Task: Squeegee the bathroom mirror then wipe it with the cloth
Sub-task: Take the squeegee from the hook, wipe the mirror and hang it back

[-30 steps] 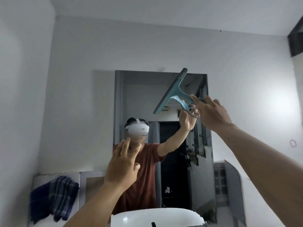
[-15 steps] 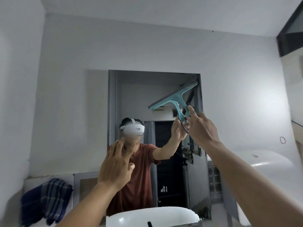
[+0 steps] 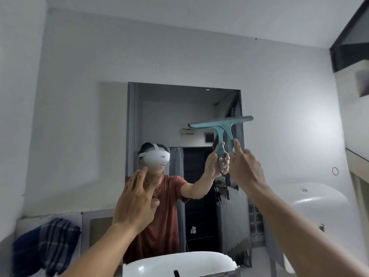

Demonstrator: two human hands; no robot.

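A tall rectangular mirror [image 3: 159, 116] hangs on the white wall ahead. My right hand [image 3: 245, 166] grips the handle of a teal squeegee [image 3: 221, 124], whose blade lies nearly level against the mirror's upper right part, one end past the right edge. My left hand [image 3: 137, 198] is raised in front of the mirror's lower left with fingers spread, holding nothing. A dark blue striped cloth [image 3: 46, 244] lies bunched on a ledge at the lower left, apart from both hands.
A white basin [image 3: 179, 264] sits directly below the mirror. A second white fixture [image 3: 317, 204] stands at the right by the wall. A dark frame [image 3: 347, 56] juts in at the upper right. A person is reflected in the mirror.
The squeegee has swung from steeply tilted to nearly level and come down the mirror's right side. My left hand has stayed raised and open.
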